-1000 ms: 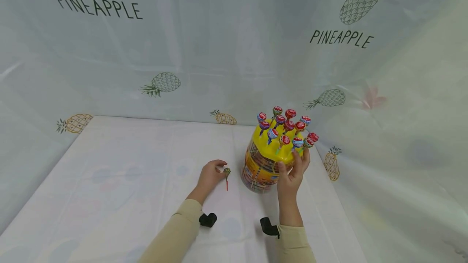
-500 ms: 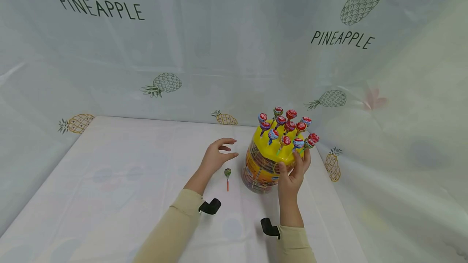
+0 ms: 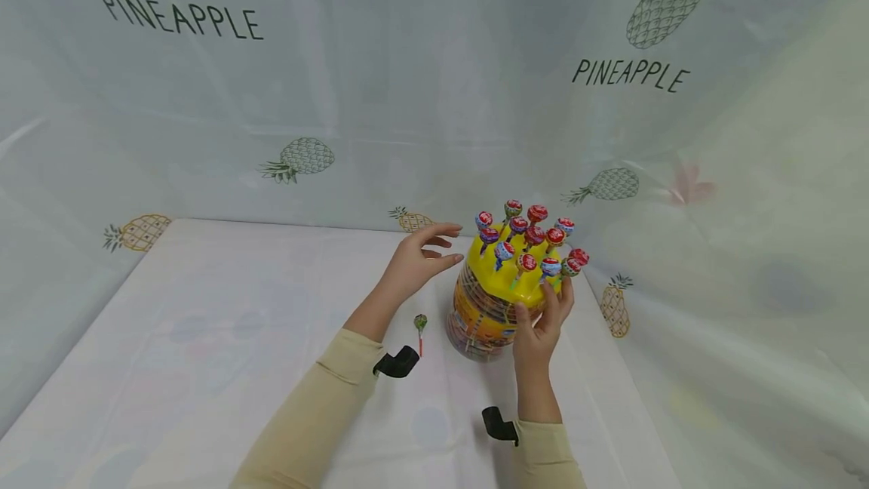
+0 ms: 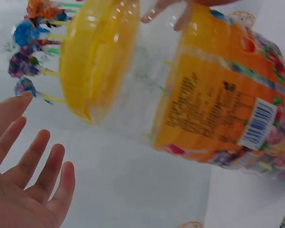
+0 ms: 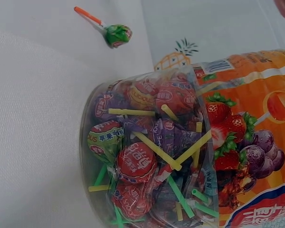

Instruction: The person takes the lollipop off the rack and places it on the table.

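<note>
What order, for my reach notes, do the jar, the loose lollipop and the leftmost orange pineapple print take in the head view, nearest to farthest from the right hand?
1. Jar: against the right hand.
2. Loose lollipop: left of the jar, on the table.
3. Leftmost orange pineapple print: far left, on the backdrop.

White tbl [image 3: 204, 368]: lollipop jar [image 3: 483, 315] stands on it, + 1 grn-wrapped lolly [image 3: 420, 321] lying nr, to L.
</note>
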A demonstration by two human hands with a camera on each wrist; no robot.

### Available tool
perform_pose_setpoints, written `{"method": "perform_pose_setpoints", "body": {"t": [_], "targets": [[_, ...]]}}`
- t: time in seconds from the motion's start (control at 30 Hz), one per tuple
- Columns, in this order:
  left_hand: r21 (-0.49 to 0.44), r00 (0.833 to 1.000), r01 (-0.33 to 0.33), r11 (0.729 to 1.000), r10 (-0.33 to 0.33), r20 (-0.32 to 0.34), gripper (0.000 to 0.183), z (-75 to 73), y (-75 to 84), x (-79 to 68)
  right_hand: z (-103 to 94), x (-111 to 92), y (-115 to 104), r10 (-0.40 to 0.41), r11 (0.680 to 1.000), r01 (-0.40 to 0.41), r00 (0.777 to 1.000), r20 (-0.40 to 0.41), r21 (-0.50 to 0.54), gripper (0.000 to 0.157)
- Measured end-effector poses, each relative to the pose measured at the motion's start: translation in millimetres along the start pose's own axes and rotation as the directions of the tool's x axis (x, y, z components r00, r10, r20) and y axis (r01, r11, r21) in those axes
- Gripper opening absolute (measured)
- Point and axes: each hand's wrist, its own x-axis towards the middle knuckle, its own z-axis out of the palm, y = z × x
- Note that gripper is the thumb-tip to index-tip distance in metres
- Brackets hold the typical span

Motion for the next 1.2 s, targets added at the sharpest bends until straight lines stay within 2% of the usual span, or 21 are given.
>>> {"method": "perform_pose_setpoints", "body": {"t": [0.17, 0.37, 0.47, 0.6, 0.97, 1.2], "targets": [[-0.024, 0.999, -0.05, 0.998, 0.05, 0.012, 0.043, 3.7, 16.5, 4.6, 0.7, 0, -2, 0.001, 1.0, -0.001, 1.0, -0.001, -0.007, 0.041], [-0.046, 0.996, -0.084, 0.995, 0.086, 0.039, 0.042, 7.9, 25.8, 11.2, 1.2, 0, -4, 0.005, 1.0, -0.005, 1.0, 0.0, -0.022, 0.039], [-0.06, 0.992, -0.1, 0.993, 0.104, 0.075, 0.042, 10.6, 29.2, 13.6, -1.4, -2, 10, 0.02, 0.999, -0.02, 1.0, -0.004, -0.027, 0.036], [-0.066, 0.987, -0.108, 0.992, 0.115, 0.114, 0.043, 14.5, 31.6, 15.2, -5.0, -5, 30, 0.024, 0.999, -0.024, 1.0, -0.011, -0.028, 0.036], [-0.008, 0.986, -0.102, 0.995, 0.102, 0.128, 0.043, 18.0, 32.0, 15.7, -5.0, -5, 34, -0.002, 1.0, 0.002, 1.0, -0.013, -0.021, 0.038], [-0.03, 0.988, -0.106, 0.994, 0.109, 0.11, 0.045, 18.6, 32.7, 15.1, -5.2, -5, 35, -0.007, 1.0, 0.007, 1.0, -0.011, -0.011, 0.039]]}}
